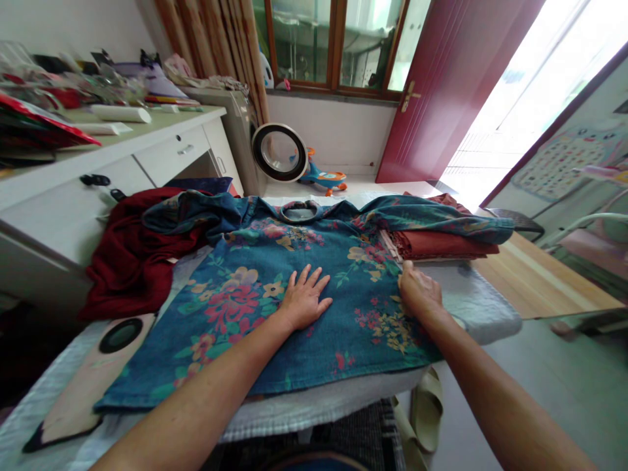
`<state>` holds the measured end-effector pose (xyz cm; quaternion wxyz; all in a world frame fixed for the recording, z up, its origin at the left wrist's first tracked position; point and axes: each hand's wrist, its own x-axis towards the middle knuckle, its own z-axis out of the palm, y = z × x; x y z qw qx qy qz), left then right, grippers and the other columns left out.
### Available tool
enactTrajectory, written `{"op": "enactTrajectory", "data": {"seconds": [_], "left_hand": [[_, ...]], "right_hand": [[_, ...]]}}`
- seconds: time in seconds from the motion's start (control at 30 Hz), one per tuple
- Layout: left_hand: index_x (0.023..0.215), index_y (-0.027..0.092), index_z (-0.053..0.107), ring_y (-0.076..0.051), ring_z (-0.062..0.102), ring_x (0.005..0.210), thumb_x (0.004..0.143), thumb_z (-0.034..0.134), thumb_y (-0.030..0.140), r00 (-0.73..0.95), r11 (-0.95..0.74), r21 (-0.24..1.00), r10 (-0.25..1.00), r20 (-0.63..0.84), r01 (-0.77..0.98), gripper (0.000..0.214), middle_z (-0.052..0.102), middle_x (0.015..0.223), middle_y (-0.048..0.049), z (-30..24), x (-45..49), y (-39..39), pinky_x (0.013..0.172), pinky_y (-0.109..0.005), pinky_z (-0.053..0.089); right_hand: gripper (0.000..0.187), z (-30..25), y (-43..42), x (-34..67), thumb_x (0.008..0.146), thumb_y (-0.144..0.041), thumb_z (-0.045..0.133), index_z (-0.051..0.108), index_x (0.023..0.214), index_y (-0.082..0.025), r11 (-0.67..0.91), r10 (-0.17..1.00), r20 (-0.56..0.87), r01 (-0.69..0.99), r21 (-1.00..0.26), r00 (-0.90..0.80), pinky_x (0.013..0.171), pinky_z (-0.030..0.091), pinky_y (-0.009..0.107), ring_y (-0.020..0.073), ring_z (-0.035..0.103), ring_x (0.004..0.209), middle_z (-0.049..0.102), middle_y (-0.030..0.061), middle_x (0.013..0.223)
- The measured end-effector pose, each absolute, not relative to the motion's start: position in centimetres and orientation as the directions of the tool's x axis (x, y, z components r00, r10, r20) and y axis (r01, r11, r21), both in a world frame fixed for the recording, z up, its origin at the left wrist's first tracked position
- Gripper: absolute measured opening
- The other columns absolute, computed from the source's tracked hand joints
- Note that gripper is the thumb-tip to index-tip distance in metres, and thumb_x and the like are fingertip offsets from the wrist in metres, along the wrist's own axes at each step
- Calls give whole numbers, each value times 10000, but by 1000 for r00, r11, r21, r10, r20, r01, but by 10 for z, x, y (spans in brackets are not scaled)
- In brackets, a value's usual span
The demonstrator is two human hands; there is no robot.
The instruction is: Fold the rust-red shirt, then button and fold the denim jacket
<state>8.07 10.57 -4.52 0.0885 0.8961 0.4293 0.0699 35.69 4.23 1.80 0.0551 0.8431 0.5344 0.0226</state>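
Observation:
A blue floral shirt (338,340) lies spread out on the cloth-covered table (485,301), its round collar at the far side and both sleeves stretched outward. My left hand (305,299) rests flat on the middle of the shirt, fingers spread. At the shirt's right side edge, my right hand (419,291) is closed, with the fingers pinching the fabric. Under the right sleeve sits a folded stack of rust-red cloth (441,244). Beneath the left sleeve is a heap of dark red cloth (132,255).
A beige flat piece with a dark oval (120,335) lies at the table's left. Left stands a white cabinet (161,157) with cluttered top. Beyond are a washing machine with its round door (279,152) open, a toy car (324,178) and a red door (422,91). Slippers (426,409) lie below.

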Motion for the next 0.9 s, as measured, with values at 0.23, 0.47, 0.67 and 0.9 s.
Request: {"op": "enactTrajectory", "data": {"seconds": [0.23,0.47,0.67,0.9], "left_hand": [[1421,287,467,-365,225,1451,892,473,576,643,-618,239,765,-36,749,603,373,1550,-90,-29,84,114,1136,-630,170],[1420,256,463,-315,247,1453,935,397,565,611,-613,202,788,84,763,579,368,1555,-86,-36,105,131,1162,-572,164],[1462,295,407,-330,217,1464,920,388,601,615,-613,191,787,56,767,623,328,1578,-65,-45,102,129,1165,-573,140],[1466,313,400,-335,198,1469,913,389,610,599,-598,192,798,59,778,628,319,1583,-53,-46,102,128,1163,-590,126]], "right_hand": [[312,21,64,341,920,-172,394,616,1135,-128,-230,972,87,961,154,219,888,443,393,313,551,1121,589,202,1196],[631,-29,103,307,965,-450,392,340,1473,-79,-109,992,56,987,-118,116,1148,213,443,303,248,1444,302,185,1564],[629,-45,106,325,977,-520,329,380,1464,-125,-171,985,16,977,-130,175,1147,201,447,297,243,1448,300,164,1570],[631,-41,108,325,969,-514,355,396,1452,-112,-266,959,82,960,-89,273,1142,188,444,318,257,1435,311,181,1558]]}}
